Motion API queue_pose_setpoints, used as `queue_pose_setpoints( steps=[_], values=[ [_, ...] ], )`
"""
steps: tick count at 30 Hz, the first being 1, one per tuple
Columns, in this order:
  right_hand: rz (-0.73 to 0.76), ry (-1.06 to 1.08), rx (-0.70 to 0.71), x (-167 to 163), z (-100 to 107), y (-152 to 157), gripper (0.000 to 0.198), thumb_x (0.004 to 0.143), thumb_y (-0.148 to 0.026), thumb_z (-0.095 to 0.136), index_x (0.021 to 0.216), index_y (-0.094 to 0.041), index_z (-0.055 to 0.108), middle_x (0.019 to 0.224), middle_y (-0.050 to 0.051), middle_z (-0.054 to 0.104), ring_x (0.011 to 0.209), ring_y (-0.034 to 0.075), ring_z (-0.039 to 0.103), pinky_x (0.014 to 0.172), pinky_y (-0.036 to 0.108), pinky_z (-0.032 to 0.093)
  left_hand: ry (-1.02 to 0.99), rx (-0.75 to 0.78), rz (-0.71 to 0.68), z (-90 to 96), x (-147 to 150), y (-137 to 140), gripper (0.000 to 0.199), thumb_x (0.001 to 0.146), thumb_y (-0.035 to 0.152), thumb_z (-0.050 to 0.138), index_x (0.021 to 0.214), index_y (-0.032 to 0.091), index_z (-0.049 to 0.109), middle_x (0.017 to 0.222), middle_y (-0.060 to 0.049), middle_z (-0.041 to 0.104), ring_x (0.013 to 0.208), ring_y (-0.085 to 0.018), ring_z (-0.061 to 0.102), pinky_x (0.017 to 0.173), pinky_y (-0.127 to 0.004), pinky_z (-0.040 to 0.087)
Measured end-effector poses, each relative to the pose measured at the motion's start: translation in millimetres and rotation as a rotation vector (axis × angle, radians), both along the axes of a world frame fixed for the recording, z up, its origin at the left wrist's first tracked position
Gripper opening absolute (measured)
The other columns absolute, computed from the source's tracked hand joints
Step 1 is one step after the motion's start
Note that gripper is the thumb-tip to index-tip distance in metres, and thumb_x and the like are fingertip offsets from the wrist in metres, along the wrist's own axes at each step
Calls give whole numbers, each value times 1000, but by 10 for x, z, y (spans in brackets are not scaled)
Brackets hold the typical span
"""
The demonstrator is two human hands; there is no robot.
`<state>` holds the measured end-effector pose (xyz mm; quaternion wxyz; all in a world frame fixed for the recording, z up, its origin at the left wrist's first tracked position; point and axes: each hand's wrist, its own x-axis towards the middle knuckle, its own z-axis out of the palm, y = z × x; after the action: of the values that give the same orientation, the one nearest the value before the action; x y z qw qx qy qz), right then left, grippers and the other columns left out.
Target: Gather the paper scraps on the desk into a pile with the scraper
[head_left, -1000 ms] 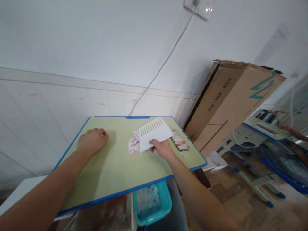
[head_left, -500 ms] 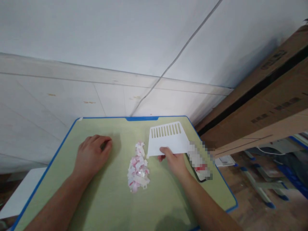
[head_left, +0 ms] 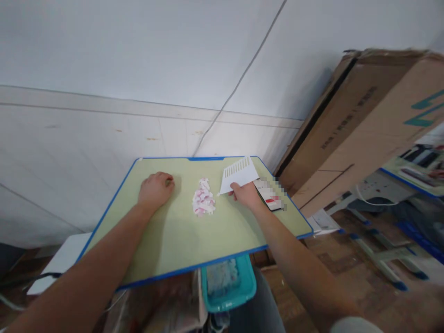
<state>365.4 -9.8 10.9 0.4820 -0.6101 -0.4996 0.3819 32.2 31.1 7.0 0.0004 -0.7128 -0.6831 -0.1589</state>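
My right hand (head_left: 245, 193) grips a thin white slotted plate (head_left: 239, 174) by its near edge, thumb on top. The plate is tilted above the right part of the table, its row of slots on the far side. To its left lies a small heap of torn pink and white paper-like scraps (head_left: 204, 200). Left of the heap, my left hand (head_left: 156, 188) rests on the tabletop (head_left: 180, 236) with its fingers curled and the thumb against them. Whatever is inside that hand, if anything, is hidden. Neither hand touches the scraps.
A phone-like flat object (head_left: 268, 194), partly pixelated, lies beside my right wrist. Below the table's near edge is a turquoise basin (head_left: 229, 305). Tall cardboard boxes (head_left: 347, 125) lean at the right against the wall (head_left: 156, 55). Another table (head_left: 412, 178) stands farther right.
The view has drawn back and turned right, bringing the near table edge and the turquoise basin into sight. Both hands keep their grip, and the plate is tilted more steeply.
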Motion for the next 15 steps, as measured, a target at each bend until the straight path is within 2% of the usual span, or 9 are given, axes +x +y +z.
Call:
queue_pose_setpoints(
  steps=[5,8,11,15],
  values=[
    [-71,12,7,109,-61,-735,18,87,-12,72,75,-26,72,60,1,75,48,20,59,55,32,52,19,-9,35,-20,-9,-677,57,110,41,46,145,18,85,165,-19,83,154,-41,74,130,-54,56],
    [-72,38,13,107,-136,-1050,19,87,-13,72,75,-27,71,61,1,75,51,22,62,57,33,54,10,-17,65,-40,-117,-988,61,111,43,45,149,14,83,166,-22,81,156,-42,72,132,-56,54],
    [-67,69,20,94,-185,-1182,17,87,-16,73,75,-28,70,61,1,76,54,23,65,59,34,57,9,-32,117,-37,-238,-1183,62,111,48,45,150,14,81,167,-24,79,157,-43,72,132,-56,54],
    [-72,116,17,146,-238,-1196,20,87,-22,74,70,-28,68,61,3,76,55,23,66,59,34,57,0,-18,161,-59,-336,-1373,65,114,54,40,151,15,76,166,-24,79,157,-43,70,130,-56,54]
  ],
)
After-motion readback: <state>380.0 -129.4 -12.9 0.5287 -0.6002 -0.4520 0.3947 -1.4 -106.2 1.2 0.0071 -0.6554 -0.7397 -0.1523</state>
